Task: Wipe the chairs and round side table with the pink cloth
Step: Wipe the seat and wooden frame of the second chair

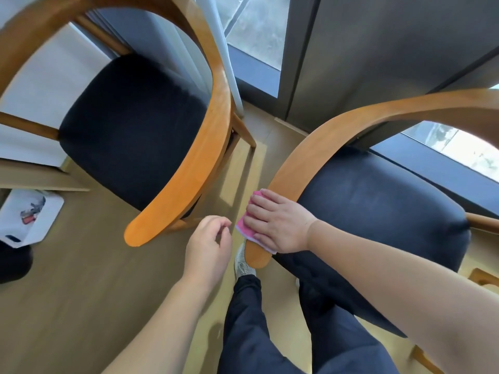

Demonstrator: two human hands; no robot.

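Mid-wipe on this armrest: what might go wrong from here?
The right hand presses the pink cloth flat without curling round it; near the armrest tip it may slip off to the floor. The left hand holds nothing, so the chair is unsteadied and a hard push might shift it.

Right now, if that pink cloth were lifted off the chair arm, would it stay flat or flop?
Probably floppy: the pink cloth drapes over the armrest edge under the right hand. Likely light, being thin. It may slide on the glossy wood.
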